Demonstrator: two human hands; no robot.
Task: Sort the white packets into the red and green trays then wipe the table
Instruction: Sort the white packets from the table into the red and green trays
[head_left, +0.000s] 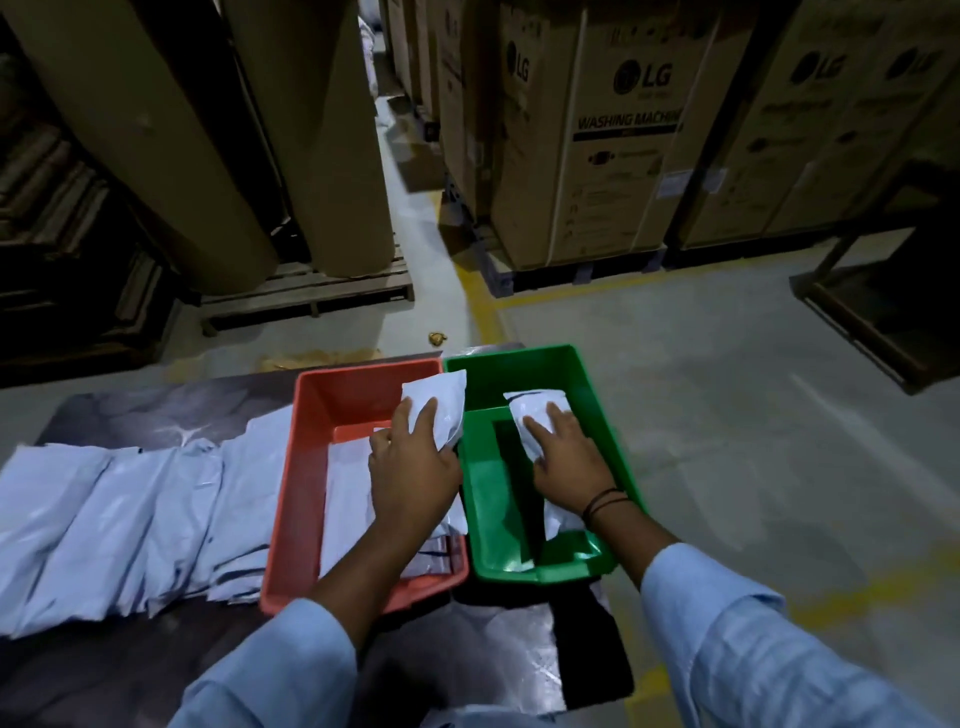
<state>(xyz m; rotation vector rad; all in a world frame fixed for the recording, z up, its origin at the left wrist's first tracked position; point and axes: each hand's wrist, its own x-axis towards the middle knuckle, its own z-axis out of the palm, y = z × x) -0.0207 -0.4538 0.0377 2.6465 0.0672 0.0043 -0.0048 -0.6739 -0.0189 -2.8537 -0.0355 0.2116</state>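
The red tray (306, 467) sits on the dark table (130, 410), with the green tray (587, 374) touching its right side. Over the red tray, the left hand (410, 467) grips a white packet (436, 410) above other packets lying in it, while the right hand (566, 457) presses a second white packet (530, 415) inside the green tray. A row of overlapping white packets (114, 525) lies on the table left of the red tray.

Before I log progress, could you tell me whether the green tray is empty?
Not empty: the green tray holds white packets, one under the right hand.

Red tray (306, 467), green tray (597, 415), white packets (104, 525)
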